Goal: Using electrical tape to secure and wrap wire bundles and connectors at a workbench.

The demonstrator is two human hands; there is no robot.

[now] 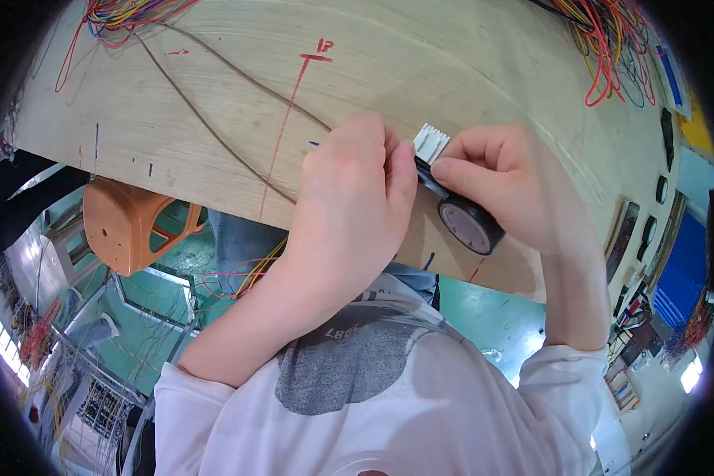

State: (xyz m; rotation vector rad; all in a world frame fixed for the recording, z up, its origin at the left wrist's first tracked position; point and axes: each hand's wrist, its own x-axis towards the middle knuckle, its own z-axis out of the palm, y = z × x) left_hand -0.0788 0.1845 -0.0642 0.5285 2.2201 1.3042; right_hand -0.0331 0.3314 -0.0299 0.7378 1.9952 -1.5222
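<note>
A white multi-pin plug connector [431,143] sits between my two hands, its slotted end pointing away from me. My left hand [355,190] is closed beside it, thumb and fingers pinched together. Two lengths of brown cable [238,73] run from the far left to this hand and pass out of sight beneath it. My right hand [508,174] is closed, thumb and forefinger next to the connector's near end, with a roll of black tape [466,228] under its palm. A short black strip links the roll to the connector's near end. What lies inside the left fingers is hidden.
Bundles of coloured wires lie at the far left [127,12] and far right [611,47] of the wooden table [404,59], which bears red marks. An orange stool [123,226] stands beyond the near edge at left. Dark tools [623,238] line the right edge.
</note>
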